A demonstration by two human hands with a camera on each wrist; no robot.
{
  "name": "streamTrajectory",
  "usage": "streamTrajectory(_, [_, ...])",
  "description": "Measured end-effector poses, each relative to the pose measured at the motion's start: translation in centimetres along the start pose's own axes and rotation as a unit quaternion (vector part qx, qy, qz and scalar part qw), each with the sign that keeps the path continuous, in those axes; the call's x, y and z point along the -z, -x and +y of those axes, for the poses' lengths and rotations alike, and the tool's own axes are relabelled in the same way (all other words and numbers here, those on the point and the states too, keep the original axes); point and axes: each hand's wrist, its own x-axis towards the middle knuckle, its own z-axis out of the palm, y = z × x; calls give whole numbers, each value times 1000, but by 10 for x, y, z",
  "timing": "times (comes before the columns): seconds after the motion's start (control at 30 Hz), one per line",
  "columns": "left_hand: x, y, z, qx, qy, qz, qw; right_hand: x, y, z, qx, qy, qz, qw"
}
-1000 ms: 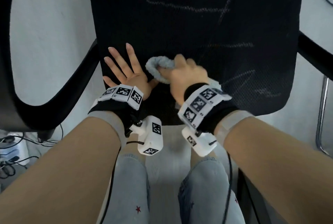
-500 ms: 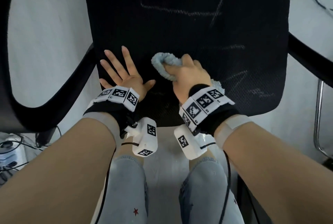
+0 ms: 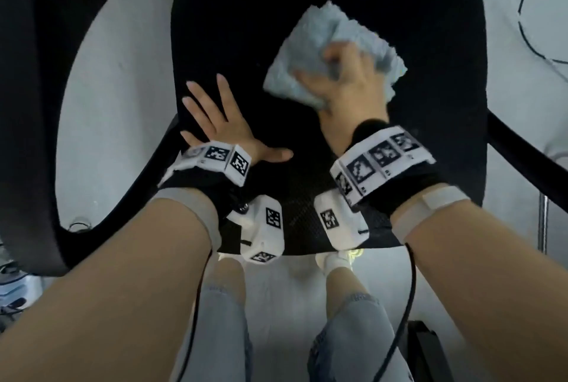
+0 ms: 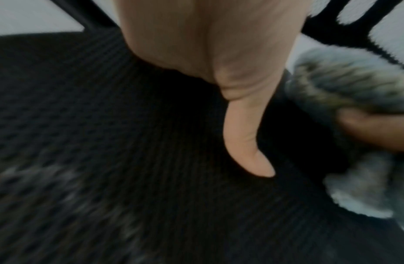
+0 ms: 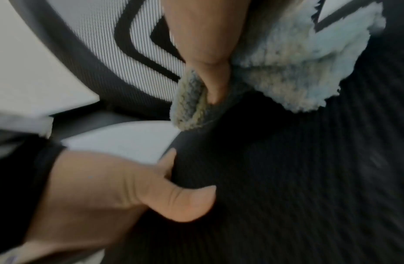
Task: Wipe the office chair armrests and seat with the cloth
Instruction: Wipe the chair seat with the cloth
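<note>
A black mesh office chair seat (image 3: 246,28) fills the head view. My left hand (image 3: 215,117) lies flat on its front left part, fingers spread and straight; its thumb (image 4: 248,142) rests on the mesh. My right hand (image 3: 347,86) grips a light blue fluffy cloth (image 3: 313,43) and holds it down on the middle right of the seat. The cloth (image 5: 298,62) bunches around my right thumb in the right wrist view, and shows as the cloth (image 4: 354,85) at the right edge of the left wrist view. The left armrest (image 3: 37,105) curves at the left; the right armrest (image 3: 522,154) runs at the right.
The chair's mesh backrest (image 5: 119,59) rises behind the seat. Light floor (image 3: 116,74) shows between seat and armrests. A black cable (image 3: 528,28) lies on the floor at the upper right. A chrome chair leg (image 3: 542,221) stands at the right. My knees in jeans (image 3: 221,320) are below.
My right hand has pushed the cloth forward and to the right across the seat, and the cloth now spreads wider under it. My left hand stays flat on the seat.
</note>
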Motion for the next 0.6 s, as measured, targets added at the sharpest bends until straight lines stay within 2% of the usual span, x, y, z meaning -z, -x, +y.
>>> streamTrajectory(0.07, [-14, -1, -2, 6, -47, 16, 999, -19, 10, -1, -9, 46, -135, 990])
streamTrajectory(0.1, [-19, -2, -2, 14, -63, 24, 998, -27, 15, 0, -12, 70, -161, 984])
streamTrajectory(0.23, [-23, -12, 1, 31, -70, 2, 997, -36, 4, 1, -55, 100, -124, 986])
streamTrajectory(0.33, [-28, -16, -5, 11, -71, -7, 997, -40, -36, -5, -67, 109, -119, 985])
streamTrajectory(0.47, [-29, -15, -4, 18, -65, 9, 998, -38, -84, -8, -60, 63, -66, 994])
streamTrajectory(0.53, [-25, -15, -2, 26, -66, -13, 997, -38, -76, -6, -55, 52, -60, 995])
streamTrajectory(0.6, [-24, -16, -2, 30, -68, -19, 997, -41, -41, -6, -21, 55, -71, 996])
